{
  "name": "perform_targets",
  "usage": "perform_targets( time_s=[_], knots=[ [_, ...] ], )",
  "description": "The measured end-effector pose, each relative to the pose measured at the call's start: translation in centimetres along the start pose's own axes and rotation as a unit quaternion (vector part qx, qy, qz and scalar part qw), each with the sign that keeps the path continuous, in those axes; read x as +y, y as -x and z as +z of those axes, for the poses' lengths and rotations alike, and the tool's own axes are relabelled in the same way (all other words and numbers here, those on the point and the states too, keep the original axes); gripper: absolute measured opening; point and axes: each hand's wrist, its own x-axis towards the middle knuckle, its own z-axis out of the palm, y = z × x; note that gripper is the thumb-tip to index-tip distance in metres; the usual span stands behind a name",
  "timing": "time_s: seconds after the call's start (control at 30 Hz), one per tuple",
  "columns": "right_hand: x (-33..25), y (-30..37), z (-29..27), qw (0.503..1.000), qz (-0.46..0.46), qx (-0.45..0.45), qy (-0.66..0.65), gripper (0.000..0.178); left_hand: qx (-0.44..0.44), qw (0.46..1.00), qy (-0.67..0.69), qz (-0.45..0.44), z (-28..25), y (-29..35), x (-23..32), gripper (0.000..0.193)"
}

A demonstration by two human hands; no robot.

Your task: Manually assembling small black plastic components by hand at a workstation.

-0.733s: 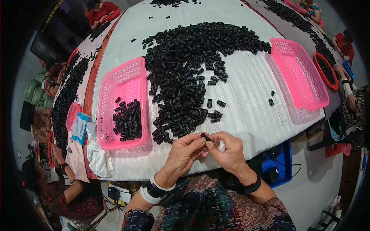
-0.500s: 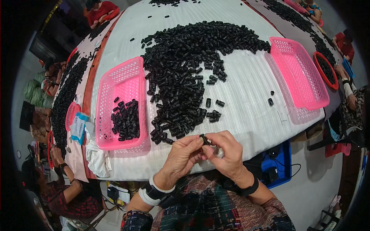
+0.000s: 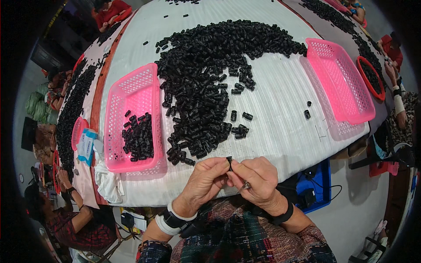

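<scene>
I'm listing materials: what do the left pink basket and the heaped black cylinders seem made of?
Left pink basket: apparently plastic, smooth, from its even moulded lattice. Heaped black cylinders: probably semi-gloss plastic, from their highlights, though metal is possible.

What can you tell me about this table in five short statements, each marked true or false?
1. The left hand and right hand meet at a small black piece. True.
2. The left basket is empty. False: the left basket holds black pieces.
3. The right basket is pink. True.
4. The big heap lies on bare wood. False: the big heap lies on a pale cloth.
5. Both baskets are round. False: both are oblong.
</scene>
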Motion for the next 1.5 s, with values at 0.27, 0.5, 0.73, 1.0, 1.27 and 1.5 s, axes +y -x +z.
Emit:
perform_targets(
  time_s=[0.27,0.5,0.73,1.0,1.27,1.5],
  knots=[
    [-0.1,-0.2,-0.3,1.000,-0.005,-0.020,0.004,0.031,0.006,1.000,0.003,0.004,-0.1,-0.1,0.0,0.016],
    [0.2,0.0,0.4,1.000,0.002,0.019,-0.016,0.026,-0.001,1.000,0.002,0.014,-0.2,-0.2,0.0,0.016],
    [0.7,0.4,0.6,1.000,-0.009,0.006,-0.012,0.025,0.011,1.000,-0.015,0.010,0.0,-0.5,0.0,0.017],
    [0.4,-0.6,-0.9,0.974,0.154,-0.103,-0.129,0.013,0.029,0.998,-0.047,-0.021,-0.4,-0.6,0.3,0.017],
    [2.1,-0.4,-1.1,0.933,0.251,-0.154,-0.207,0.018,-0.002,0.998,-0.054,-0.044,0.3,-0.4,0.5,0.015],
    [2.4,-0.1,-0.6,0.943,0.245,-0.161,-0.156,0.020,-0.004,0.997,-0.058,-0.055,0.2,-0.5,0.5,0.016]
  ],
)
